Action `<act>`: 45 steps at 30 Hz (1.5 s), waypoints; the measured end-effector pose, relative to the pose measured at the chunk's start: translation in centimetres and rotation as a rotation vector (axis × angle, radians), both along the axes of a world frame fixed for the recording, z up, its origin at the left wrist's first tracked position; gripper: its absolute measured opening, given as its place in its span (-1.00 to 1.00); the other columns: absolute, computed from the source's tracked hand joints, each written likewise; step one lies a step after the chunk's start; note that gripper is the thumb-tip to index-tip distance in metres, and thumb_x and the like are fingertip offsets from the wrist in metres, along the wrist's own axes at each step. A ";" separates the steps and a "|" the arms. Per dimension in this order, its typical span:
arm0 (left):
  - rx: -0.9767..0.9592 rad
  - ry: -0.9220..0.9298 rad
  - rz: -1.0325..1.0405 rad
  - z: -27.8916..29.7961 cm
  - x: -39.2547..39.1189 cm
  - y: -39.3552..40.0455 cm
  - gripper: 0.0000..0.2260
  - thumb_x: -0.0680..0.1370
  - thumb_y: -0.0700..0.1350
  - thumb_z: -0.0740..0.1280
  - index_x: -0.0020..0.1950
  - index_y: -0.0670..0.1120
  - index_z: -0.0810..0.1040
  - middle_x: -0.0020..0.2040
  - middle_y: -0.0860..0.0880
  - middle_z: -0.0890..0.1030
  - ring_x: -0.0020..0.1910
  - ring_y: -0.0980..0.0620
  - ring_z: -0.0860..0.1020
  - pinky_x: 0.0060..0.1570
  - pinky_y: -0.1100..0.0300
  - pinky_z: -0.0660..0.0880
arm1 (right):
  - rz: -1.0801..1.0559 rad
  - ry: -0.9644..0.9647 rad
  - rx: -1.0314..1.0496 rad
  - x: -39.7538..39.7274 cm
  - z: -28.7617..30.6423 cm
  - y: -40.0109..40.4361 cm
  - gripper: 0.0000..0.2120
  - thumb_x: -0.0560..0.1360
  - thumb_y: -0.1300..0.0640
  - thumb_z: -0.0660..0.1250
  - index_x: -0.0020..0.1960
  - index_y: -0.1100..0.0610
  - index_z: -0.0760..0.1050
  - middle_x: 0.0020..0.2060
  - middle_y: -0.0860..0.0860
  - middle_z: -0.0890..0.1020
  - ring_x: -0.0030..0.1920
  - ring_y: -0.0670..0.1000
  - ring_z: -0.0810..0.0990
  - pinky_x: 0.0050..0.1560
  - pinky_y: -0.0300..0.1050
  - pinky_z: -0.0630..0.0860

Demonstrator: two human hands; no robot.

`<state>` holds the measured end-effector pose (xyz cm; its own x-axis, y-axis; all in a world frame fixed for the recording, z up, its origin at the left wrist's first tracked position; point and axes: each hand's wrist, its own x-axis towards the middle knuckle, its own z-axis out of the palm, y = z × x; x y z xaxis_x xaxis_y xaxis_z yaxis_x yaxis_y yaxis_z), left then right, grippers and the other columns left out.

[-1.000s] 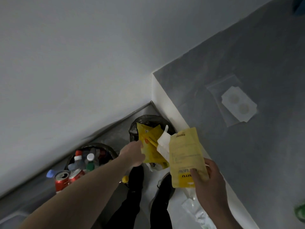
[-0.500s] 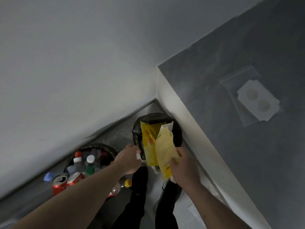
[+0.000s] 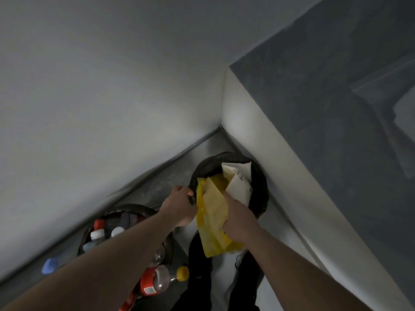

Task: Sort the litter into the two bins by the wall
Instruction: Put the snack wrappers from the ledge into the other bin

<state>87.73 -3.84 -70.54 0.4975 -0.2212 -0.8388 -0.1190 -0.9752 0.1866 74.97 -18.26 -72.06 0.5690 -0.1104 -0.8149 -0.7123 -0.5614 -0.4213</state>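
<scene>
Hands (image 3: 207,212) on yellow packet (image 3: 213,212); two bins (image 3: 261,194).

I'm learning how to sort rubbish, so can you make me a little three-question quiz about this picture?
1. True or false: the right hand holds a yellow packet at the corner bin.
2. What fills the other bin? A) bottles and cans B) paper C) food
3. Fill in: the left hand grips the corner bin's ____.

Key:
1. True.
2. A: bottles show inside, and a red can at its edge.
3. Rim.
</scene>
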 end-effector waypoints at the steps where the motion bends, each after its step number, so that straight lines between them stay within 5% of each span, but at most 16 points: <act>1: 0.001 0.006 -0.011 -0.9 0.1 -0.1 -0.53 0.55 -0.09 0.30 0.48 0.01 0.40 0.50 -0.05 0.29 0.35 -0.12 0.47 0.18 0.12 0.44 | -0.024 0.012 0.002 0.2 -1.4 0.2 -0.19 0.54 0.03 0.34 0.62 -0.10 -0.08 0.46 0.02 0.36 0.40 0.12 0.41 0.36 0.12 0.44; 6: -0.080 0.015 -0.008 -4.3 0.1 -0.6 -0.63 0.57 -0.11 0.27 0.38 0.03 0.48 0.38 -0.03 0.41 0.34 -0.10 0.46 0.15 0.14 0.43 | -0.092 0.012 0.035 0.8 -7.5 0.3 -0.19 0.41 -0.23 0.39 0.56 -0.07 0.15 0.41 -0.02 0.40 0.35 0.07 0.44 0.38 0.11 0.42; 9: -0.077 -0.104 -0.022 -5.5 -0.6 -0.5 -0.67 0.59 -0.07 0.25 0.36 0.07 0.49 0.25 -0.01 0.49 0.15 -0.07 0.56 0.14 0.05 0.54 | -0.069 0.015 -0.039 0.6 -11.2 -0.5 -0.34 0.42 -0.04 0.42 0.47 0.02 0.30 0.34 0.04 0.48 0.36 0.11 0.45 0.41 0.07 0.40; 14: -0.110 -0.237 -0.066 -7.1 -1.4 0.6 -0.75 0.61 -0.09 0.23 0.25 0.12 0.53 0.10 0.07 0.56 0.00 0.03 0.57 0.03 0.09 0.56 | -0.074 0.040 -0.118 1.4 -14.7 -1.8 -0.42 0.61 0.04 0.30 0.57 0.13 0.23 0.49 0.10 0.36 0.49 0.10 0.31 0.57 -0.01 0.14; 19: -0.045 -0.256 -0.035 -6.1 -1.4 0.9 -0.79 0.61 -0.09 0.22 0.18 0.09 0.56 -0.04 0.03 0.65 -0.11 -0.04 0.63 -0.11 0.06 0.59 | -0.232 -0.035 -0.014 1.8 -10.1 -1.7 -0.26 0.54 0.04 0.34 0.62 0.09 0.09 0.59 0.05 0.16 0.54 0.11 0.22 0.55 -0.03 0.16; 22: 0.022 -0.233 -0.004 -4.4 -1.4 0.7 -0.81 0.61 -0.09 0.19 0.12 0.03 0.57 -0.10 0.00 0.65 -0.15 -0.07 0.63 -0.15 0.04 0.60 | -0.061 -0.123 -0.079 0.0 -4.7 -1.6 -0.38 0.54 0.01 0.32 0.55 0.00 0.23 0.59 -0.02 0.12 0.49 0.11 0.30 0.42 -0.01 0.37; 29: 0.074 -0.151 -0.018 -2.7 -2.0 0.7 -0.68 0.57 -0.14 0.19 0.28 0.04 0.55 0.13 -0.01 0.61 0.03 -0.03 0.61 -0.04 0.10 0.54 | 0.208 -0.156 -0.123 -4.8 -1.3 -2.1 -0.63 0.48 -0.20 0.35 0.23 -0.10 0.49 0.09 -0.11 0.59 0.04 -0.02 0.60 -0.03 -0.14 0.51; 33: 0.085 -0.158 -0.011 -3.3 -2.2 1.3 -0.69 0.57 -0.13 0.20 0.27 0.05 0.56 0.21 -0.03 0.59 0.15 -0.09 0.59 0.07 0.07 0.52 | 0.171 -0.079 -0.140 -4.3 -4.0 -1.7 -0.84 0.57 -0.05 0.32 0.08 -0.01 0.54 -0.07 -0.05 0.65 -0.04 0.01 0.66 -0.12 -0.10 0.54; 37: 0.110 -0.152 -0.027 -4.2 -2.0 2.6 -0.75 0.53 -0.09 0.25 0.17 0.07 0.59 0.16 -0.01 0.60 0.13 -0.10 0.60 0.06 0.06 0.53 | 0.089 -0.178 -0.222 -1.8 -5.8 -1.2 -0.73 0.60 -0.10 0.28 -0.12 0.03 0.63 -0.22 -0.04 0.65 -0.21 -0.05 0.60 -0.28 -0.17 0.43; 42: 0.128 -0.119 -0.099 -4.4 -2.5 4.2 -0.65 0.54 -0.14 0.20 0.28 0.06 0.57 0.24 0.00 0.55 0.24 -0.07 0.55 0.18 0.06 0.52 | 0.093 -0.040 -0.301 -0.5 -7.1 -1.8 -0.82 0.58 0.06 0.32 -0.11 0.12 0.61 -0.15 0.06 0.65 -0.16 0.07 0.65 -0.24 -0.08 0.53; 45: 0.129 -0.044 -0.142 -3.1 -3.0 4.9 -0.60 0.59 -0.09 0.19 0.44 0.05 0.47 0.32 -0.03 0.53 0.29 -0.07 0.53 0.19 0.10 0.51 | 0.018 -0.057 -0.177 -0.4 -4.7 -1.6 -0.78 0.52 -0.06 0.35 0.10 0.02 0.57 -0.07 0.01 0.64 -0.06 0.07 0.65 -0.22 -0.14 0.42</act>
<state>84.71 1.08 -73.64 0.5057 -0.1836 -0.8429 -0.2619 -0.9636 0.0528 74.60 -19.90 -76.73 0.6167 -0.2383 -0.7502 -0.6794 -0.6426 -0.3543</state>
